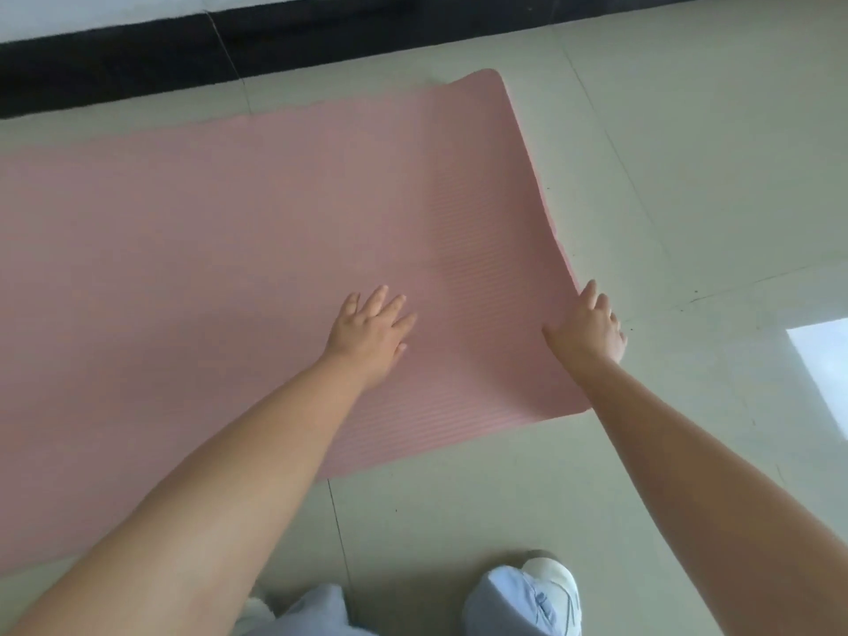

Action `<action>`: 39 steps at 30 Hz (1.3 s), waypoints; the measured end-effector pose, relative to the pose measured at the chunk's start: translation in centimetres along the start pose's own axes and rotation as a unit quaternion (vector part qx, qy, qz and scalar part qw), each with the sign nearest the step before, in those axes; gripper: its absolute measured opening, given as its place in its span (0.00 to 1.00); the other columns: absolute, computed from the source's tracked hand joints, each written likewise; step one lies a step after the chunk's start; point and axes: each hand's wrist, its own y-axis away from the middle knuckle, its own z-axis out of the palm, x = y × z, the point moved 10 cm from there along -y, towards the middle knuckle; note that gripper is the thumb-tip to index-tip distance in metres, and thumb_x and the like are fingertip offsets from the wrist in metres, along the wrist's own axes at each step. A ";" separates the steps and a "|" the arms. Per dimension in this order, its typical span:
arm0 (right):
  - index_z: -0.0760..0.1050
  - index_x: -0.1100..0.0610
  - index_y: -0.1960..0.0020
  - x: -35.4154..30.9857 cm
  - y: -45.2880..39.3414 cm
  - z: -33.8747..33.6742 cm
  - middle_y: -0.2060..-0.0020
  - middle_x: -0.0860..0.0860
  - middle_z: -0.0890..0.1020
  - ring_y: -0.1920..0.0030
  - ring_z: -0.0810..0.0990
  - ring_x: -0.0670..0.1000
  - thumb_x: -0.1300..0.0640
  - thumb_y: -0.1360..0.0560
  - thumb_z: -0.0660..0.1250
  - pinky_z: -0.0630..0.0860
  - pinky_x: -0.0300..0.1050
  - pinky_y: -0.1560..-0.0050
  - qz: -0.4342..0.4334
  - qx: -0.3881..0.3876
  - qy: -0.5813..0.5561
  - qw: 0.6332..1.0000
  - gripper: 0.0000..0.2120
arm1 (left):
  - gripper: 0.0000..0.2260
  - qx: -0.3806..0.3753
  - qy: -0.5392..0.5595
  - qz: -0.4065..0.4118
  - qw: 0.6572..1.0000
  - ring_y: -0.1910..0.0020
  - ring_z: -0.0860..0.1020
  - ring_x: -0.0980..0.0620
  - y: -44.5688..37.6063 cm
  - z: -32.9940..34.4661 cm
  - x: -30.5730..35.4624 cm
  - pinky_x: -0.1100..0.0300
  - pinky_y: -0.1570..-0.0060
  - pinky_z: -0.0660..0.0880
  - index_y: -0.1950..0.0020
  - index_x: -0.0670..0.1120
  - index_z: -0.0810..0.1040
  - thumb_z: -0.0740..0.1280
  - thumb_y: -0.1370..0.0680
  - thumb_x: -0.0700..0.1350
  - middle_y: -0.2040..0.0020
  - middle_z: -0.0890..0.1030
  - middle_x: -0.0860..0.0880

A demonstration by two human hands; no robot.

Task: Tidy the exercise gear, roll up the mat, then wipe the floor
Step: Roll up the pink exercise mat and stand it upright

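The pink mat (229,250) lies flat on the tiled floor (688,153), soft, light and ribbed by the look of it, left hand (371,335) pressing open-palmed while the right hand (589,328) curls its fingers (589,291) over the short edge, likely the best place to start rolling.

Mat (229,268) cut off at left

pink ribbed mat (257,250) unrolled, lying flat on the tiled floor (688,130), long axis left-right, left part out of view; rounded right-end corners visible, far long edge near the floor's black border strip (137,62)
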 end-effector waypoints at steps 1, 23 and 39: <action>0.57 0.60 0.28 0.1 -0.6 0.7 0.35 0.60 0.71 0.34 0.69 0.61 0.60 0.25 0.61 0.68 0.53 0.39 0.012 0.007 -0.022 1.000 0.27 | 0.23 0.015 -0.002 0.009 1.000 0.22 0.48 0.48 -1.2 0.1 0.3 0.48 0.26 0.51 0.23 0.51 0.53 0.52 0.18 0.51 0.21 0.51 0.49; 0.57 0.53 0.27 -5.3 4.1 9.1 0.37 0.55 0.71 0.36 0.71 0.57 0.45 0.28 0.68 0.69 0.49 0.39 -0.099 -0.137 -0.111 0.979 0.35 | 0.27 0.140 0.491 -0.238 0.826 0.33 0.67 0.42 -5.4 1.6 -5.2 0.56 0.35 0.64 0.25 0.49 0.59 0.63 0.23 0.41 0.32 0.67 0.40; 0.70 0.58 0.34 -8.2 6.2 9.2 0.51 0.49 0.71 0.52 0.75 0.50 0.66 0.25 0.62 0.70 0.38 0.51 -0.124 -0.078 -0.311 0.939 0.19 | 0.14 -0.038 0.826 -0.184 0.531 0.45 0.78 0.48 -4.8 7.7 -4.1 0.56 0.46 0.75 0.35 0.43 0.70 0.63 0.21 0.44 0.43 0.79 0.47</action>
